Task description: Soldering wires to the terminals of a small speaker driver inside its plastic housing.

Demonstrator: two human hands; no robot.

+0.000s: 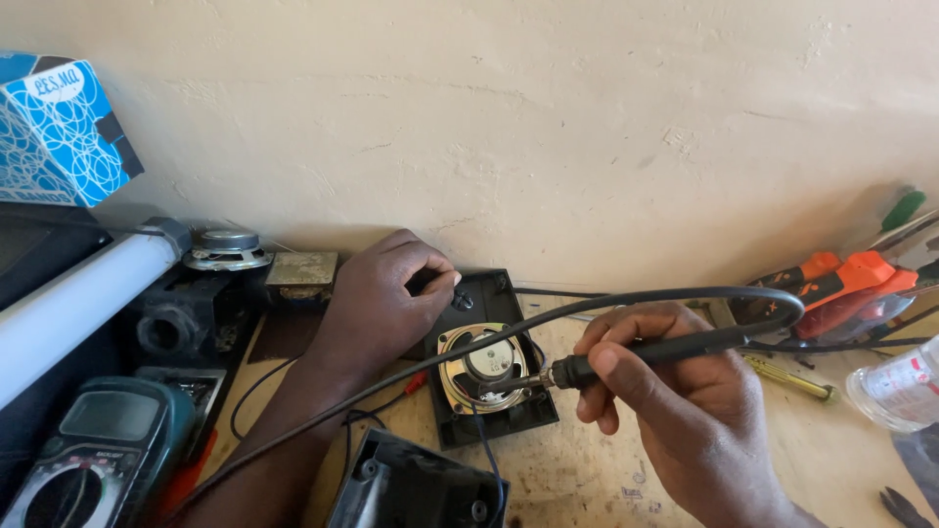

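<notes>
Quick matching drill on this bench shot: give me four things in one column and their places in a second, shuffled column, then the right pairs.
Things:
1. soldering iron
2. speaker
3. multimeter
4. tissue box

Places:
A. top left corner, blue
B. in the black housing, centre
C. bottom left corner
D. in the right hand

Pairs: 1-D, 2-B, 3-C, 4-A. The left hand rests on the housing's far end.

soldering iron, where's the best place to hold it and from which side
Grip the soldering iron on its black handle, from the right, as the right hand does. The metal tip points left at the speaker, and the cord leaves the handle's right end.
</notes>
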